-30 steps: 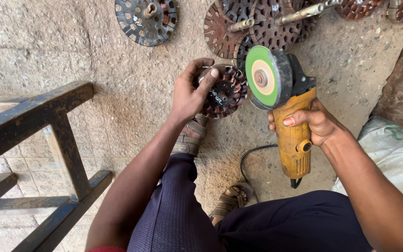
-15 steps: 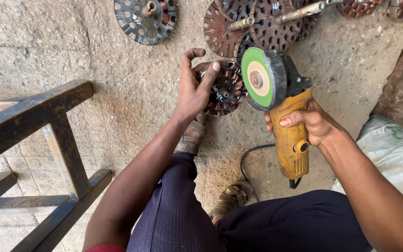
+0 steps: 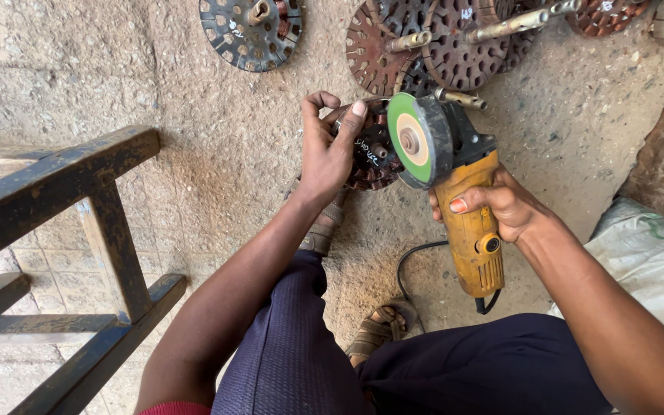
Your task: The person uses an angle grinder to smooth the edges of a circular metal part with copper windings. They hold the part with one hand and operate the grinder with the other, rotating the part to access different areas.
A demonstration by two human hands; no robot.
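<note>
One small rusty slotted disc [image 3: 370,154], held upright just above the floor [image 3: 117,69], centre of scene. White marks on its dark face; a short stub at its middle. Part hidden behind the grinder wheel.

Left hand [image 3: 328,146]: fingers curled over the disc's left and top edge, thumb on the near side, clasping the disc.

Right hand [image 3: 501,204]: wrapped closed around the yellow body of one angle grinder [image 3: 466,207]. Grinder's green-faced wheel [image 3: 413,141] faces the camera, its left edge just beside or touching the disc; contact cannot be told. One black cord [image 3: 409,265] runs from the grinder's tail along the floor.

Far side of floor: one dark slotted disc [image 3: 251,27] with a centre shaft, lying alone at far left. To its right, a pile of overlapping rusty discs [image 3: 432,50], at least three, with three metal shafts showing. Two more discs cut by the far-right edge.

Near: two sandalled feet [image 3: 374,330], one beneath the left wrist, one beside the cord. One dark wooden frame [image 3: 78,200] at left. One white woven sack [image 3: 647,253] at right.
</note>
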